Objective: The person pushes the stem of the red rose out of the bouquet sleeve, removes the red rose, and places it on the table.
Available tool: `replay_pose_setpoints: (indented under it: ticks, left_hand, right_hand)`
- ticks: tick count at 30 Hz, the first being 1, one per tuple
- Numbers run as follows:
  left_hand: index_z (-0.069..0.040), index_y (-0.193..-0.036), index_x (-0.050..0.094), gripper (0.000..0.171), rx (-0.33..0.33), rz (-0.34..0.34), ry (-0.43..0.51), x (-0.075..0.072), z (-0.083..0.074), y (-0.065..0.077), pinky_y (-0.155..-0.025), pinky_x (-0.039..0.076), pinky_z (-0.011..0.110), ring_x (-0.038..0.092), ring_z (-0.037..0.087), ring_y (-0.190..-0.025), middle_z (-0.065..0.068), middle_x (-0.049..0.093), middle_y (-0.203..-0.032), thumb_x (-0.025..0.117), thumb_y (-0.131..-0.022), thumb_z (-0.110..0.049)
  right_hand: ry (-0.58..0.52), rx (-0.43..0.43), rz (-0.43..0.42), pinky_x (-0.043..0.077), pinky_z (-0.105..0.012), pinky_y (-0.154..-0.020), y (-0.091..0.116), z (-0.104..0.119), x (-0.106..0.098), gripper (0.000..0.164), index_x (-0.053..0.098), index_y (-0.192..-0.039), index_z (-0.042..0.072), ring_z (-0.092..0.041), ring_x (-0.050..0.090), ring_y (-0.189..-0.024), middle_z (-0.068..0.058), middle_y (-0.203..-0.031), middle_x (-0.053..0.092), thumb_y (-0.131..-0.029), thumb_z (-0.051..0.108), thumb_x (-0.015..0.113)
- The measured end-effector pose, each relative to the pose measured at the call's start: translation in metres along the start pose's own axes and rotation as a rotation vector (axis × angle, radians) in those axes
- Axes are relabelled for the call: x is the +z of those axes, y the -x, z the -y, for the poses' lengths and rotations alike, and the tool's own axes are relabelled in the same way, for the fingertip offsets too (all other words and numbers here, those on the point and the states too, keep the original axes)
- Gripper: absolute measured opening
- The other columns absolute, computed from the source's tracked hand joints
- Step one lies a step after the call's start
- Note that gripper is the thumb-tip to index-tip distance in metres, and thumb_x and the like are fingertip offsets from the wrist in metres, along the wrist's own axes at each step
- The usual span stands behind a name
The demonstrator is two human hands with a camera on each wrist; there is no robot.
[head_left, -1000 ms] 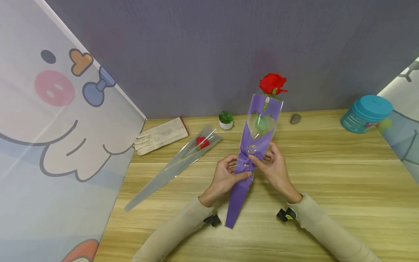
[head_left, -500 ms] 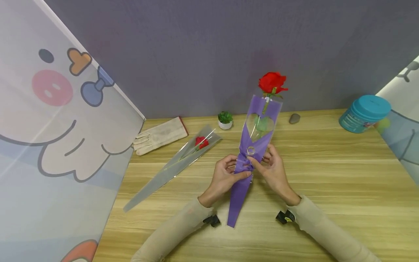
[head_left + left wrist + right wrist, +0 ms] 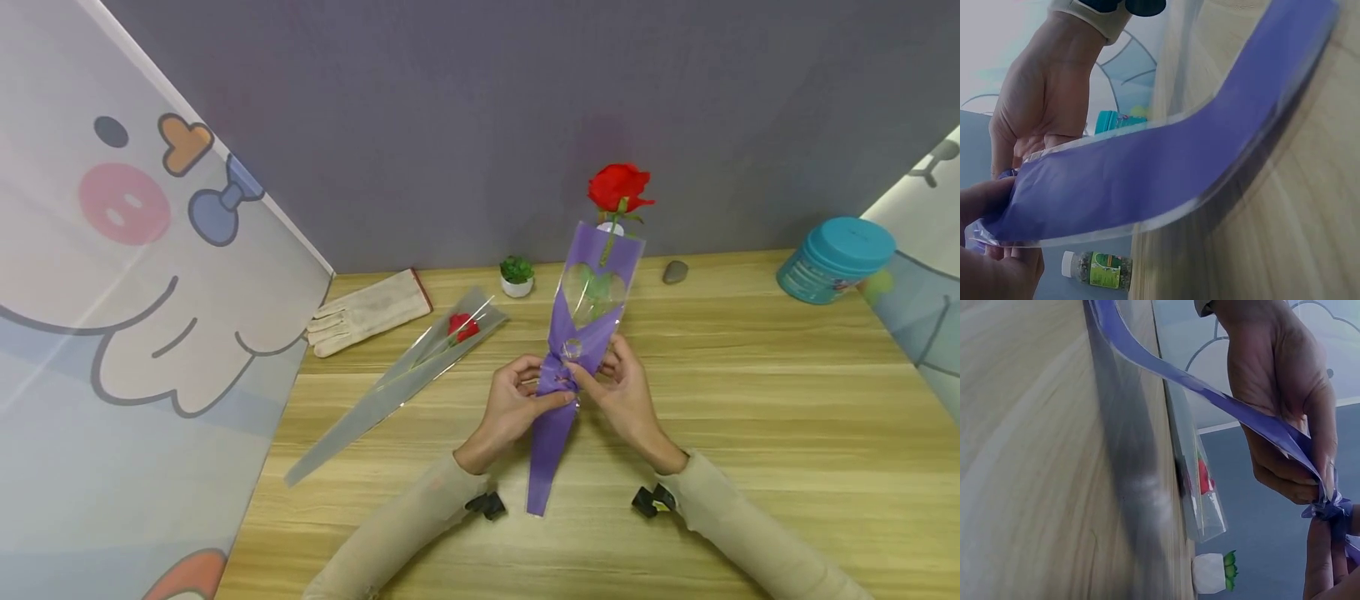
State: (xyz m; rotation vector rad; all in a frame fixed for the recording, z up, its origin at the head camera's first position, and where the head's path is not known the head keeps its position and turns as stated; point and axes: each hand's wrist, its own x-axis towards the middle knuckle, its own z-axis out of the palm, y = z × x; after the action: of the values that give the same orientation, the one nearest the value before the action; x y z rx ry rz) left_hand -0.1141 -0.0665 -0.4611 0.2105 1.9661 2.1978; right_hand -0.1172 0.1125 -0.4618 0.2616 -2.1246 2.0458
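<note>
A red rose [image 3: 618, 187] stands in a long purple wrapping sleeve [image 3: 548, 454] with a clear heart-shaped window, bloom above the sleeve's top edge. The sleeve is bunched and creased at its narrow middle, where both hands meet. My left hand [image 3: 517, 407] pinches it from the left, thumb lying across the front. From the right, my right hand [image 3: 628, 402] grips just above, thumb pressed on the gathered part. In the right wrist view a twisted purple knot-like bunch [image 3: 1329, 509] sits between the fingers. The sleeve's tail [image 3: 1147, 175] bends down toward the table.
A second rose in a clear grey sleeve [image 3: 390, 398] lies at left, near a work glove [image 3: 371, 312]. Along the back are a small potted plant [image 3: 517, 276], a grey stone [image 3: 676, 272], a teal tub [image 3: 836, 260] and a white-capped bottle [image 3: 1105, 270].
The purple sleeve has tilted a little more upright: its lower tip has shifted right and the bloom slightly left. Both hands keep their hold at the gathered middle.
</note>
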Motion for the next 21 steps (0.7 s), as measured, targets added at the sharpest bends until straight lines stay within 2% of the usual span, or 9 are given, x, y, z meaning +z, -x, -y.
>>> replay_pose_setpoints:
  ticks: [4,12,21]
  left_hand:
    - [0.008,-0.118,0.065,0.042,-0.01,0.034,-0.01,-0.002,0.0,0.001,-0.076,0.06,0.02,0.073,0.006,-0.085,0.009,0.076,-0.104,0.081,-0.079,0.01]
    - [0.004,-0.125,0.062,0.046,-0.035,0.124,-0.083,-0.007,0.001,0.006,-0.076,0.061,0.023,0.073,0.007,-0.086,0.026,0.072,-0.117,0.081,-0.083,0.007]
    - [0.004,-0.123,0.064,0.045,-0.054,0.196,-0.114,-0.009,-0.002,0.007,-0.078,0.061,0.024,0.076,0.01,-0.091,0.028,0.074,-0.116,0.082,-0.082,0.007]
  right_hand:
    - [-0.008,0.002,0.009,0.06,-0.018,-0.086,0.0,0.0,-0.001,0.048,0.053,-0.132,-0.009,0.0,0.073,-0.095,0.013,-0.105,0.077,-0.09,-0.008,0.075]
    - [-0.04,0.011,0.002,0.061,-0.02,-0.086,-0.004,-0.001,-0.005,0.053,0.05,-0.137,-0.009,-0.001,0.074,-0.094,0.021,-0.1,0.076,-0.09,-0.007,0.075]
    - [-0.118,0.009,-0.026,0.062,-0.022,-0.078,-0.012,0.008,-0.013,0.047,0.052,-0.132,-0.005,-0.003,0.076,-0.089,0.016,-0.099,0.079,-0.09,-0.012,0.072]
